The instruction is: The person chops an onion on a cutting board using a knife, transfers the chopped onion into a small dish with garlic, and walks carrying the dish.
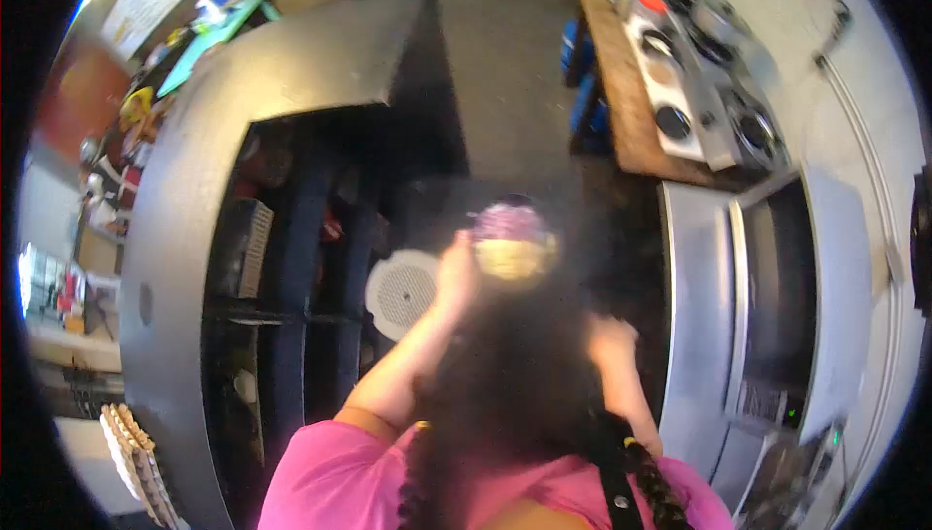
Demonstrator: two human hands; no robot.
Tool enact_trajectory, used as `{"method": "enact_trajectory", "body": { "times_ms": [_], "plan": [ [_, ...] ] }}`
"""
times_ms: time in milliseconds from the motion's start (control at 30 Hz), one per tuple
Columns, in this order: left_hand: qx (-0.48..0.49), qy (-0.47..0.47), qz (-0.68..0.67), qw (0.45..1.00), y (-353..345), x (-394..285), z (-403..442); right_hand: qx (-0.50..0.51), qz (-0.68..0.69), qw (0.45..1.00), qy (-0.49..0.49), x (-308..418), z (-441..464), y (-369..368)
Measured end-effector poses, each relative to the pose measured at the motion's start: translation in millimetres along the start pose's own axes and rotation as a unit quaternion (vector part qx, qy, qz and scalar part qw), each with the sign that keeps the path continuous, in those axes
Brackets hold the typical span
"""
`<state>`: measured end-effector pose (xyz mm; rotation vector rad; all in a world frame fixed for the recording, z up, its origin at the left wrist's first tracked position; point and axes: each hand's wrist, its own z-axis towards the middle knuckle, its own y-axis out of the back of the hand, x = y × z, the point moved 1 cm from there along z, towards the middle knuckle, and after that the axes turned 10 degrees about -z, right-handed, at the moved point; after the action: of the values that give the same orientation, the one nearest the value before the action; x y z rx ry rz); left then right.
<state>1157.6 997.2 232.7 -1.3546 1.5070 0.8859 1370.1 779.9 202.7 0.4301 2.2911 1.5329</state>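
Note:
My left hand (458,273) is closed on the left edge of a small round dish (554,243), held out in front of me. In it lie purple chopped food (509,221) at the far side and pale yellow food (513,257) at the near side. Blur hides the exact kind of both. My right hand (613,338) hangs lower, to the right of the dish and apart from it. Motion smears its fingers, so whether it holds anything does not show.
Black shelving (320,312) stands to my left, with a white perforated round lid or plate (402,294) beside it. On the right are a steel-fronted appliance (694,278) and a wooden counter (621,108) bearing pans and a white burner unit (670,83). Floor (505,54) stretches ahead.

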Motion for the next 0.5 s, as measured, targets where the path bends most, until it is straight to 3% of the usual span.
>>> {"method": "enact_trajectory", "body": {
  "times_ms": [33, 67, 100, 133, 167, 233, 267, 300, 367, 433, 500],
  "plan": [
    [0.026, 0.013, -0.033, 0.999, -16, -16, 15, 0.129, -0.119, 0.984, 0.019, 3, 20, 9],
    [0.025, 0.003, -0.020, 0.999, -31, -17, 44, 0.108, 0.078, 0.991, -0.007, 1, 37, 19],
    [0.031, -0.021, -0.009, 0.999, -49, -23, 95, 0.012, 0.299, 0.954, 0.009, 6, 52, 38],
    [0.080, -0.070, -0.036, 0.994, -70, -26, 143, -0.052, 0.332, 0.942, 0.011, 9, 67, 63],
    [0.130, -0.110, -0.062, 0.983, -92, -34, 183, -0.046, 0.319, 0.946, 0.022, 7, 83, 86],
    [0.128, -0.142, -0.083, 0.978, -137, -125, 216, -0.052, 0.132, 0.990, 0.015, 5, 128, 126],
    [0.125, -0.162, -0.104, 0.973, -157, -164, 234, -0.082, 0.232, 0.969, 0.011, 3, 150, 136],
    [0.122, -0.182, -0.125, 0.968, -180, -194, 256, -0.079, 0.225, 0.971, 0.019, -2, 172, 140],
    [0.123, -0.185, -0.273, 0.936, -236, -234, 312, -0.169, 0.277, 0.946, 0.007, -13, 225, 145],
    [0.031, -0.231, -0.225, 0.946, -269, -274, 354, -0.178, 0.308, 0.935, -0.006, -23, 271, 165],
    [0.014, -0.249, -0.264, 0.932, -304, -297, 423, -0.245, 0.340, 0.908, 0.009, -48, 323, 168]
  ]
}}
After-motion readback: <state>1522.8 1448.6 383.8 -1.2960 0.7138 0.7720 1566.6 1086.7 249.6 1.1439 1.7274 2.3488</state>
